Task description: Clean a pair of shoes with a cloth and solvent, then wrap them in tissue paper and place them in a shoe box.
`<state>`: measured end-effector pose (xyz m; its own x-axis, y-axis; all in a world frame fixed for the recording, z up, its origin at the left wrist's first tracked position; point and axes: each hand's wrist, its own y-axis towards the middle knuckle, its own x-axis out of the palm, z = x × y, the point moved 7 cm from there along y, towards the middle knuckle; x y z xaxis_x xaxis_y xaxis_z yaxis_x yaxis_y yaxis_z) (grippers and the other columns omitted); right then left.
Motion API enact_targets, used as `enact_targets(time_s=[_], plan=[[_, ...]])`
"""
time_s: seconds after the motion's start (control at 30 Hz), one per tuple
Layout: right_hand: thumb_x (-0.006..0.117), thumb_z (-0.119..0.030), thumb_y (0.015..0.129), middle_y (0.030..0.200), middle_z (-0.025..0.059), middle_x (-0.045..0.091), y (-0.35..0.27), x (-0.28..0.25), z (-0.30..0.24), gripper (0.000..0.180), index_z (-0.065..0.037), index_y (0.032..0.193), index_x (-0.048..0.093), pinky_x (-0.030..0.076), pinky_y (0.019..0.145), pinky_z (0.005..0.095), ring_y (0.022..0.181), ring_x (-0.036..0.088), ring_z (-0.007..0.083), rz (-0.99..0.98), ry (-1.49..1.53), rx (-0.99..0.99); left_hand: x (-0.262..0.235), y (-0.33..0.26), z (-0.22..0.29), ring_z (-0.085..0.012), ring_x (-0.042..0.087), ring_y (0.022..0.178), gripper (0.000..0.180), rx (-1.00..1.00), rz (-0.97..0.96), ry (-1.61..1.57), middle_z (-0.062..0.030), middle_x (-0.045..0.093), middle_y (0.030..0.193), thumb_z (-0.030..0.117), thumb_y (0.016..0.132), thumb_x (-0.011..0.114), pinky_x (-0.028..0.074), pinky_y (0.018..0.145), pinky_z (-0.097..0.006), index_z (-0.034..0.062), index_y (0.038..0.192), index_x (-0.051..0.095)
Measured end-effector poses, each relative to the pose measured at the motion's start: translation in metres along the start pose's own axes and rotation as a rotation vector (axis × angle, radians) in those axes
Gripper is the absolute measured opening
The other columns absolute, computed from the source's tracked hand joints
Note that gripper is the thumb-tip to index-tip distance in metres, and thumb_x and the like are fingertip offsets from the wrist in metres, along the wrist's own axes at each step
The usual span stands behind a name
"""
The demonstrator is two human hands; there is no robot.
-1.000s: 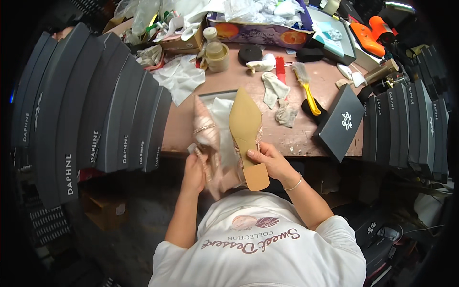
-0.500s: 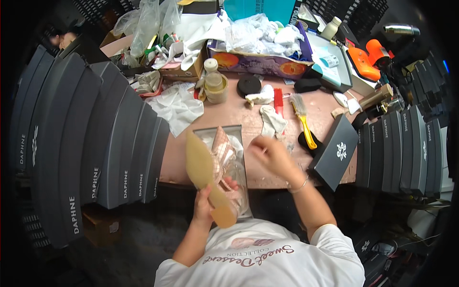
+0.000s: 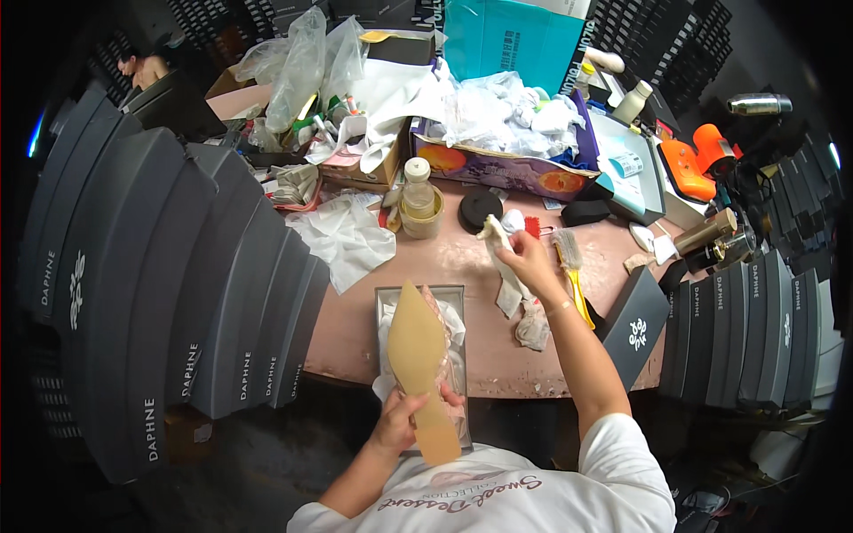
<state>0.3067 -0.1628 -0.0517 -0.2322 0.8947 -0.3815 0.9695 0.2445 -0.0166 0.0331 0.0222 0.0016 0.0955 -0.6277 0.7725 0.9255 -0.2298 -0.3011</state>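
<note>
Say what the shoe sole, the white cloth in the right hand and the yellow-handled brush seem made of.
Shoe sole: synthetic or leather, smooth, matt, no visible grain.
White cloth: soft fabric, perhaps cotton, drooping limply.
Brush: bright yellow handle, likely plastic or painted wood; pale bristles, fibre unclear.

Turquoise panel (image 3: 511, 44) behind purple carton (image 3: 505, 171); 1 silver cylinder (image 3: 760, 105) farther right.

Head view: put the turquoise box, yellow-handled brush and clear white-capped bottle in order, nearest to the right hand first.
1. Yellow-handled brush: just right of the right hand.
2. Clear white-capped bottle: to the hand's left.
3. Turquoise box: behind the purple box.
</note>
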Motion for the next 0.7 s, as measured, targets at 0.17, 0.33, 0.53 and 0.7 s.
enact_targets(time_s=[0.17,0.33,0.53,0.7], plan=[[0.065,-0.018,0.088,0.089,0.0007,0.062,-0.116,0.028,-0.047,0.033,-0.011,0.116,0.052,0.053,0.064,0.0297,0.072,0.06,0.0138,-0.264,1.016,0.413,0.015,-0.008,0.004,-0.0237,0.065,0.083,0.03,0.04,0.081,0.049,-0.0174,0.063,0.091,0.023,0.091,0.051,0.054,0.074,-0.035,-0.0027,0.106,0.054],[0.067,-0.012,0.086,0.088,0.0014,0.06,-0.188,0.032,-0.065,0.03,-0.007,0.113,0.055,0.05,0.068,0.0285,0.076,0.06,0.0151,-0.118,0.517,0.109,0.021,-0.029,-0.018,-0.0194,0.063,0.085,0.024,0.092,0.143,0.145,-0.0088,0.06,0.092,0.021,0.093,0.054,0.055,0.07,-0.033,-0.0003,0.105,0.055],[0.067,-0.007,0.08,0.091,0.0123,0.057,-0.272,0.044,-0.143,0.037,0.0,0.115,0.057,0.046,0.072,0.0304,0.084,0.058,0.0209,-0.114,-0.097,-0.233,0.02,-0.054,-0.041,-0.0175,0.063,0.089,0.034,0.155,0.144,0.107,-0.008,0.061,0.101,0.026,0.095,0.057,0.055,0.073,-0.031,0.0024,0.118,0.051],[0.067,-0.012,0.085,0.099,0.0129,0.058,-0.292,0.052,-0.131,0.031,0.001,0.112,0.06,0.047,0.073,0.0303,0.081,0.059,0.0219,-0.23,0.138,-0.154,0.009,-0.063,-0.051,-0.02,0.063,0.096,0.035,0.058,0.137,-0.001,-0.0098,0.06,0.111,0.027,0.096,0.053,0.054,0.079,-0.034,0.0044,0.122,0.049]])
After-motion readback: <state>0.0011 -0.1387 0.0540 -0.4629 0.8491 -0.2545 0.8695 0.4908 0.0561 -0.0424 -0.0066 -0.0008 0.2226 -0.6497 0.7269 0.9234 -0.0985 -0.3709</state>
